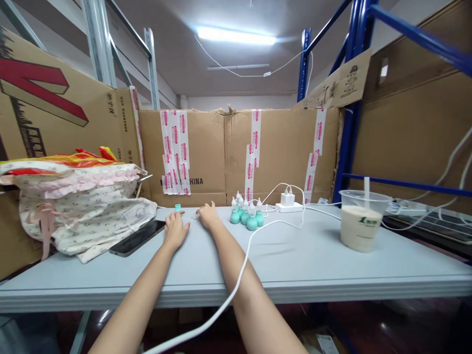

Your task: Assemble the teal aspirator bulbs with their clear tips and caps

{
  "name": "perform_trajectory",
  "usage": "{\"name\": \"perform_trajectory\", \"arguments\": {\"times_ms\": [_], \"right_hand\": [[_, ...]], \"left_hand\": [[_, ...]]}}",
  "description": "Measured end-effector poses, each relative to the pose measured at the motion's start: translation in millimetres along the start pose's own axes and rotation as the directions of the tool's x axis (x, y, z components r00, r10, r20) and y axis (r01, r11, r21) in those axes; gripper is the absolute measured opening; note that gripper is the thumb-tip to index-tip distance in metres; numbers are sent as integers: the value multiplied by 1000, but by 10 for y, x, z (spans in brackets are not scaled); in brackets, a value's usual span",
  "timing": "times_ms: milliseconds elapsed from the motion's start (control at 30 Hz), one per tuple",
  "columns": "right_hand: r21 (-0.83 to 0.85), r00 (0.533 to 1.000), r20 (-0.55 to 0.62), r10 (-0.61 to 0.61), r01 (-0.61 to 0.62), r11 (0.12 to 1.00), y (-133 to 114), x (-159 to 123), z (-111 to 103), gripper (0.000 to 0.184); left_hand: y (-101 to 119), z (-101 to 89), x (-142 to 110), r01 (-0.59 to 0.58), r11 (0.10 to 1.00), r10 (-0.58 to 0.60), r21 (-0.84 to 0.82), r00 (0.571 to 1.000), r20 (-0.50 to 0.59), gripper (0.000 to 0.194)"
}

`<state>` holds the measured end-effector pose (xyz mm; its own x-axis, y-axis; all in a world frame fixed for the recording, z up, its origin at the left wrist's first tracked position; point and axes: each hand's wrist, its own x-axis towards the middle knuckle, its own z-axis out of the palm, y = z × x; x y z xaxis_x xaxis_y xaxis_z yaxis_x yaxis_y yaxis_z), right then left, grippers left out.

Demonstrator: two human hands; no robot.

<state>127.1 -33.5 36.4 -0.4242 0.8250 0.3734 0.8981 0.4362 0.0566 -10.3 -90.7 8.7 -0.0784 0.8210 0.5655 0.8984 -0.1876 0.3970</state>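
Observation:
My left hand (176,231) rests low over the table, its thumb spread away from the fingers. Just past its fingertips stands a small teal bulb (178,208) with no tip on it; whether the fingers touch it I cannot tell. My right hand (208,215) is beside it, with fingers bent down to the left and one finger raised. At those fingertips is a small clear piece (195,217), partly hidden and apparently pinched. To the right, several teal squeeze bulbs with clear pointed nozzles (251,220) stand upright in a cluster.
A white cable (241,275) crosses over my right forearm. A charger (287,198) sits on a power strip (289,207) at the back. A drink cup with a straw (359,223) stands right. At left lie a phone (138,238) and a floral cloth bag (88,211). Cardboard (206,147) walls the back.

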Motion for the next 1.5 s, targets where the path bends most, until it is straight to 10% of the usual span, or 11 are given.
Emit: {"name": "perform_trajectory", "arguments": {"times_ms": [400,633,833,967,1133,1300,1500], "right_hand": [[263,988,-152,34,7,965,-274,80,54,18],[745,969,-92,229,-85,661,-167,96,46,39],[637,970,-100,221,-108,763,-114,-12,-18,25],[190,964,-228,135,-92,978,-201,-54,-27,29],[-138,995,-78,56,-66,988,-243,-62,41,27],[-48,979,-191,74,-85,995,-204,-102,4,21],[473,890,-219,400,-262,841,-160,-296,-165,26]], "left_hand": [[-68,34,16,9,992,-14,129,999,39,52],[-166,89,151,-47,990,64,-131,989,132,45],[-148,10,173,66,986,-58,-151,997,60,38],[-104,-49,144,153,972,-152,-178,988,19,33],[-47,-91,131,219,958,-207,-185,975,82,34],[-80,-40,147,150,972,-125,-179,981,146,39],[-94,10,116,61,967,-10,-246,979,203,39]]}}
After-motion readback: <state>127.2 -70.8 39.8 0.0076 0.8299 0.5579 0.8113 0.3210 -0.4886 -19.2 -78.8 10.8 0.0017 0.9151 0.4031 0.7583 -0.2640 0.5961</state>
